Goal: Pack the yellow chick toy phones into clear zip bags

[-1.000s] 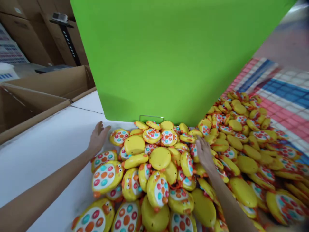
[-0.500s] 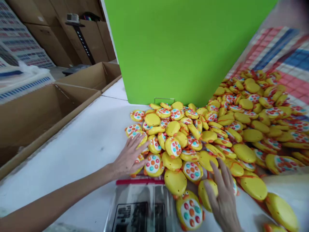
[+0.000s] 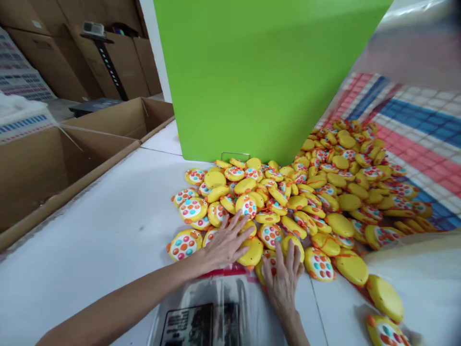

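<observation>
A spread of yellow duck-shaped toys [image 3: 185,245] with coloured dots on white bellies lies across the white table, some face down. My left hand [image 3: 226,245] rests on several of them with fingers apart, palm down. Close by on the right, my right hand [image 3: 283,286] touches more toys at the near edge of the pile, its fingers stretched out over them. Clear plastic bags [image 3: 219,293] with a red top edge lie flat below my hands. The tops of the bags are partly covered by my left hand and the toys.
A green panel [image 3: 266,81] stands upright behind the pile. Open cardboard boxes [image 3: 101,163] line the left side. A striped woven sheet [image 3: 425,139] lies at the right, under more toys, with a translucent plastic sheet [image 3: 418,259] near the front right.
My left hand has moved right over the toys, and my right hand has moved left, closer to it. Some toys near the bags have shifted. The view has turned slightly.
</observation>
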Action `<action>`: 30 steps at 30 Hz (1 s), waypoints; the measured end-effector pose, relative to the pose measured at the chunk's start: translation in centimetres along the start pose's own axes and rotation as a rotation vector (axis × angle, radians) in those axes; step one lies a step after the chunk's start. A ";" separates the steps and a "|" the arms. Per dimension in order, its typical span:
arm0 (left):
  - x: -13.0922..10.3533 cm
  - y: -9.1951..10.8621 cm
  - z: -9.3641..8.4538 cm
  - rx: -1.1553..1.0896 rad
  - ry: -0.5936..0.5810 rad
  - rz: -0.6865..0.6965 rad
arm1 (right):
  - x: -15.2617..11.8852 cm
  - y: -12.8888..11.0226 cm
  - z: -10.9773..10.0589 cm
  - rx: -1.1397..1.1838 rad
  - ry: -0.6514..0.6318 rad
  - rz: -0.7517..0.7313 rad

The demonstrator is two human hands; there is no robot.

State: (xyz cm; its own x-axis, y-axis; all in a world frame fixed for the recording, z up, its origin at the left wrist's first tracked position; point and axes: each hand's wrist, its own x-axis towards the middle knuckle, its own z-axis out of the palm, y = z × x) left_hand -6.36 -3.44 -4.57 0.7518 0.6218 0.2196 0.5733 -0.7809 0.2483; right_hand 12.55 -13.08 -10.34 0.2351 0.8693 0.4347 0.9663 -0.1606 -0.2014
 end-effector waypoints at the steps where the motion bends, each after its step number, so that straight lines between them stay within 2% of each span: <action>1: -0.3 -0.5 -0.5 0.000 0.025 -0.006 | 0.4 0.1 0.1 -0.006 0.003 0.003; 4: -2.3 -3.5 -2.4 0.035 0.156 -0.112 | 0.8 -0.5 -0.2 -0.012 -0.002 -0.010; 5: -3.3 -4.9 -3.0 0.057 0.216 -0.198 | 0.6 -1.0 -0.4 -0.009 -0.015 -0.036; 7: -5.2 -8.1 -3.7 0.099 0.360 -0.468 | 0.3 -1.8 -0.6 -0.006 -0.041 -0.115; 9: -6.7 -10.8 -3.5 0.052 0.418 -0.707 | 0.2 -2.1 -0.5 -0.015 -0.041 -0.181; 12: -6.9 -12.7 -2.0 -0.161 0.424 -0.839 | 0.8 -1.2 0.0 -0.052 -0.021 -0.205; 17: -3.1 -12.8 0.4 -0.211 0.469 -0.853 | 2.8 0.8 0.9 -0.110 -0.022 -0.208; 21: -1.1 -13.2 0.4 -0.240 0.461 -0.798 | 4.5 1.0 0.9 -0.220 -0.111 -0.149; 24: -1.9 -12.6 -0.4 -0.283 0.452 -0.781 | 6.5 1.2 0.8 -0.268 -0.168 -0.159; 30: -6.5 -9.8 -1.6 -0.323 0.480 -0.793 | 10.2 1.2 1.9 -0.356 -0.280 -0.216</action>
State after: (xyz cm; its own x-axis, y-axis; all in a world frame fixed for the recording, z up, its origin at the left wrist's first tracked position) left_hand -17.40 0.28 -6.92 -0.0655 0.9732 0.2204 0.6846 -0.1168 0.7195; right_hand 15.93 -3.53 -7.81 0.0357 0.9846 0.1712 0.9771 -0.0703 0.2007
